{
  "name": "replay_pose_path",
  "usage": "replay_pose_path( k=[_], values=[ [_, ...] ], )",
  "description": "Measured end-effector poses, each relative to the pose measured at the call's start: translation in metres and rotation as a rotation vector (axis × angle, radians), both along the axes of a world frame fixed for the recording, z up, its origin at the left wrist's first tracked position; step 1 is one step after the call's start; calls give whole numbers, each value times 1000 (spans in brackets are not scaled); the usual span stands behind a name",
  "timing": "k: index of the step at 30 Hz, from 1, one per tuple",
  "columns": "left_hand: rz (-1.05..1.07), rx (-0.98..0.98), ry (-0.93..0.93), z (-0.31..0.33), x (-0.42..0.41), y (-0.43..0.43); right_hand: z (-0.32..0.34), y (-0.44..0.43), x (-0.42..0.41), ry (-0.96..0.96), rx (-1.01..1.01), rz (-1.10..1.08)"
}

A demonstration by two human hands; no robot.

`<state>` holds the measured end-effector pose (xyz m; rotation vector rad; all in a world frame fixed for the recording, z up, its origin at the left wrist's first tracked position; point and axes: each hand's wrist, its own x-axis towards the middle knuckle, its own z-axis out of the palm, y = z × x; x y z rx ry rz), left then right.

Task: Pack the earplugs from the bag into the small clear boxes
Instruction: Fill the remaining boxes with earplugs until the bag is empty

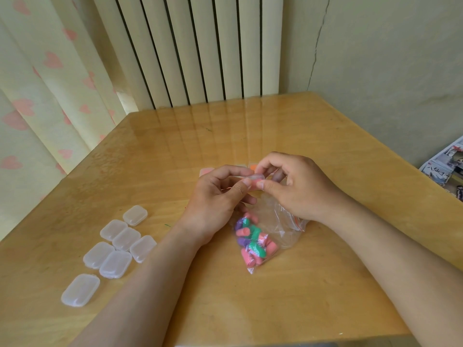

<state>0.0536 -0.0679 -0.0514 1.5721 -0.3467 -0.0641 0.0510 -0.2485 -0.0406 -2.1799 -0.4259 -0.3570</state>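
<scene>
Centre frame: left hand (215, 196) and right hand (298, 186) both pinch one small clear box (258, 177). Bag (288, 234) of earplugs (250, 237) lies on counter (175, 146) just below them. Spare boxes (117, 246) lower left.

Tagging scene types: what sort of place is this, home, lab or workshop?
Probably a room in a home, not a lab. A heart-print curtain and what looks like a radiator stand behind a small wooden table, and printed papers lie at the far right.
</scene>
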Motion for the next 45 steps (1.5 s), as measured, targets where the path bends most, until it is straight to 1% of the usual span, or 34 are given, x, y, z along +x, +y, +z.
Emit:
replay_pose_path(
  k=[4, 7, 10, 13, 15, 16, 18, 20, 22, 26, 30, 45],
  values=[
    [8, 7, -13, -2, 0, -1, 1, -2, 0, 47, -13, -7],
    [8, 2, -32, -2, -1, -1, 3, -5, 1, 128, 20, 15],
    [20, -7, 2, 1, -2, -2, 8, -9, 2, 133, 62, -11],
    [48, -13, 40, 3, -3, -3, 13, -18, 7, 111, 165, -135],
    [61, -5, 51, 4, -3, -4, 15, -27, 11, 106, 195, -240],
    [66, 4, 54, 4, -3, -4, 15, -31, 13, 106, 178, -285],
    [71, 21, 53, 3, -3, -4, 12, -36, 16, 106, 70, -342],
    [77, 40, 42, 3, -3, -4, 9, -36, 16, 129, -58, -371],
    [81, 54, 38, 3, -3, -3, 6, -35, 16, 152, -133, -371],
    [60, 56, 49, 5, -6, -4, 4, -31, 14, 192, -163, -329],
    [37, 48, 64, 5, -6, -4, 0, -27, 14, 187, -195, -303],
    [52, 74, 73, 6, -6, -4, -9, -27, 20, 110, -223, -264]
  ],
)
